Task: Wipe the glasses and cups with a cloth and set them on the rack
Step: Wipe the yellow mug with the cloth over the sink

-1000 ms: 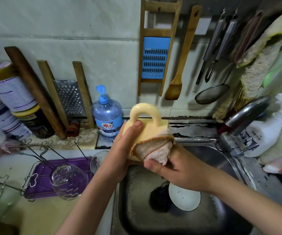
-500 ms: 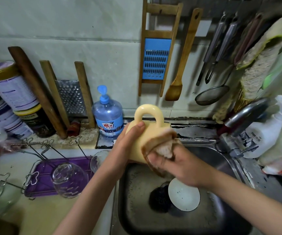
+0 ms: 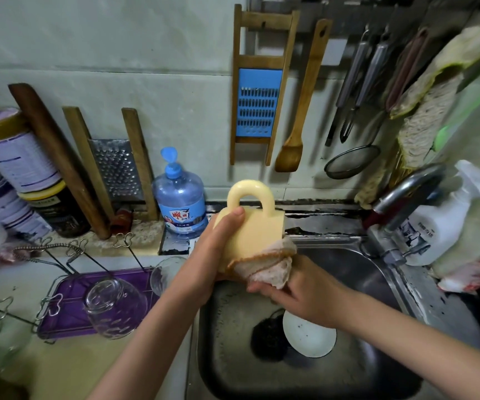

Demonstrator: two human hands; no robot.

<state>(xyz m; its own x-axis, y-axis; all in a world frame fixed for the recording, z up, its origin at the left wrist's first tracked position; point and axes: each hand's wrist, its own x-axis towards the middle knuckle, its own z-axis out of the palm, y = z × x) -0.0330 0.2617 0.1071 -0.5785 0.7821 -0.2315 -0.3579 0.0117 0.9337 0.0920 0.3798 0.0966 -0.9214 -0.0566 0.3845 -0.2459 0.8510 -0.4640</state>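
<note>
Over a stainless steel sink (image 3: pixel 377 284), beside a purple tray rack with wire prongs (image 3: pixel 71 290) on the bench (image 3: pixel 60 368), a person holds a pale yellow mug with a looped handle (image 3: pixel 250 235) on its side in mid-air. The left hand (image 3: pixel 213 255) has its grip clamped round the mug's body. The right hand (image 3: pixel 305 293) has its grip closed on a pinkish cloth with an orange hem (image 3: pixel 264 267), pressed against the mug's open end. If the glaze is slick, hard rubbing could twist the mug loose onto the white dish (image 3: pixel 308 333) below.

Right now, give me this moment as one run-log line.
phase: wiping | left grip: holds yellow cup, handle up | right grip: presses cloth to cup's lower end | rack: glass on it
</note>
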